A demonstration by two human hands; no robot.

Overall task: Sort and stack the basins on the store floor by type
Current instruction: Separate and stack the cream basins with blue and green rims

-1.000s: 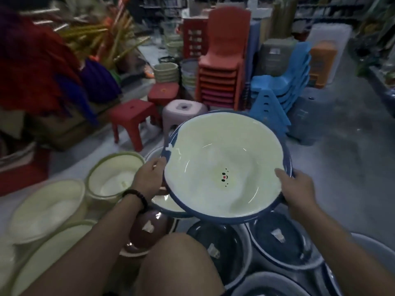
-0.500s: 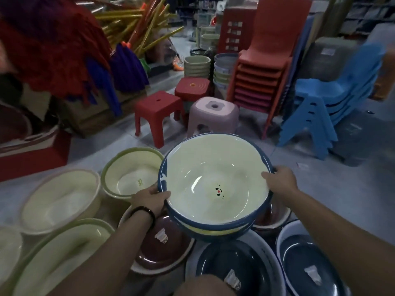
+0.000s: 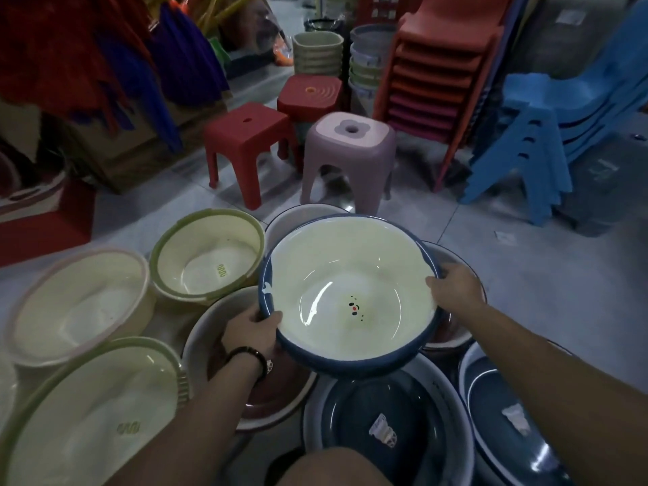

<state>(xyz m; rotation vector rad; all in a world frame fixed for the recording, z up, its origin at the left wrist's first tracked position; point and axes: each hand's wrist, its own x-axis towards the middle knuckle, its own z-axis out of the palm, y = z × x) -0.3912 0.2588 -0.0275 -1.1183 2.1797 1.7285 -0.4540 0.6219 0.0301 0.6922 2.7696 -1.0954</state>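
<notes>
Over the last second I have lowered the blue-rimmed cream basin [image 3: 347,292] from a raised pose, tilted toward the camera, to nearly level, low over the maroon basin [image 3: 280,405]. My left hand [image 3: 250,331] and right hand [image 3: 456,287] have come down with it.

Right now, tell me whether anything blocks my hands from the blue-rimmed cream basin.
Nothing visible does: the left hand and right hand already grip opposite sides of the blue-rimmed basin, held above the maroon basin and dark blue basin.
</notes>
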